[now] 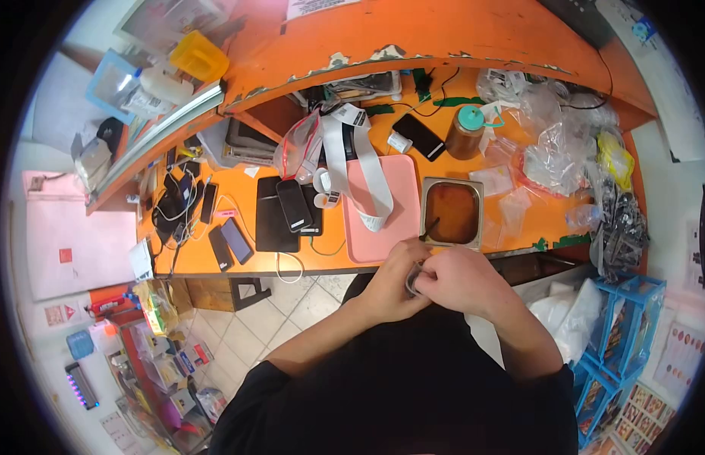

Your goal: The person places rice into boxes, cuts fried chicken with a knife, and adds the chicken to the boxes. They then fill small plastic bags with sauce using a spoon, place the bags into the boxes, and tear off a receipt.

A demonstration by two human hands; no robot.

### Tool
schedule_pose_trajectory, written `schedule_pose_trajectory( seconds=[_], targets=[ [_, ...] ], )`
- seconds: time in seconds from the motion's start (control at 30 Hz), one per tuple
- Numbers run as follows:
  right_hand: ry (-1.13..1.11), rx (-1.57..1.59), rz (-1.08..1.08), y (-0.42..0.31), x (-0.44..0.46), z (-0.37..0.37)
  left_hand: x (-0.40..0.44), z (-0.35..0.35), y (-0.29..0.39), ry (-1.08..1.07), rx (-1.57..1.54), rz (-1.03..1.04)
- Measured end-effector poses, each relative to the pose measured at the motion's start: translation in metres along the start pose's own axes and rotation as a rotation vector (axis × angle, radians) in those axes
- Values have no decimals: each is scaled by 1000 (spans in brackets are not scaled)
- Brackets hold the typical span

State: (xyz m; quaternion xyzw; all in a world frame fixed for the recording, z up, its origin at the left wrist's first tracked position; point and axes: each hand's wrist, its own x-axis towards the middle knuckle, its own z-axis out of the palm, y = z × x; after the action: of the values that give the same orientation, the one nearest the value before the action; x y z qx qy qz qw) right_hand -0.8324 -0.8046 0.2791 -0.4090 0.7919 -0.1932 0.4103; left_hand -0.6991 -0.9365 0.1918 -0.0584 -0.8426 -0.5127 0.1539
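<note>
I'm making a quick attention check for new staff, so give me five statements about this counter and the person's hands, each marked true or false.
1. The pink tray lies to the left of the metal container. True.
2. The person's hands are far apart. False: the left hand and right hand meet around a small greyish object.
3. A white strip overlaps the tray. True.
4. The metal container is empty. False: it holds reddish-brown contents.
5. The bottle has a red lid. False: its lid is turquoise.
</note>
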Motion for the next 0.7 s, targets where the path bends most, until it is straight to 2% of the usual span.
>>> schedule_pose_trajectory(
  seconds=[0.07,0.13,0.2,0.23,0.27,0.33,0.4,0.47,0.53,0.6,0.63,0.7],
  targets=[
    [7,127,-39,5,-2,3,-5,-8,1,-76,-155,-142],
    [17,239,-85,12,-4,9,4,-19,8,-43,-173,-73],
    [201,677,-24,32,-5,21,4,-33,13,-47,-196,-229],
    [201,720,119,46,-6,22,11,-46,20,-18,-203,-170],
    [204,716,116,61,-5,31,21,-61,31,-15,-203,-165],
    [509,406,329,89,4,60,43,-92,56,-46,-199,214],
    [525,303,402,110,14,93,55,-115,87,-73,-330,337],
    [527,226,529,105,13,107,64,-131,110,-61,-268,506],
    [570,154,556,100,27,124,60,-145,127,-42,-220,531],
    [575,155,643,75,44,125,70,-130,111,139,-241,831],
    [586,126,690,65,53,120,63,-131,120,158,-312,645],
    [596,123,719,54,69,118,62,-138,114,161,-396,453]
  ],
)
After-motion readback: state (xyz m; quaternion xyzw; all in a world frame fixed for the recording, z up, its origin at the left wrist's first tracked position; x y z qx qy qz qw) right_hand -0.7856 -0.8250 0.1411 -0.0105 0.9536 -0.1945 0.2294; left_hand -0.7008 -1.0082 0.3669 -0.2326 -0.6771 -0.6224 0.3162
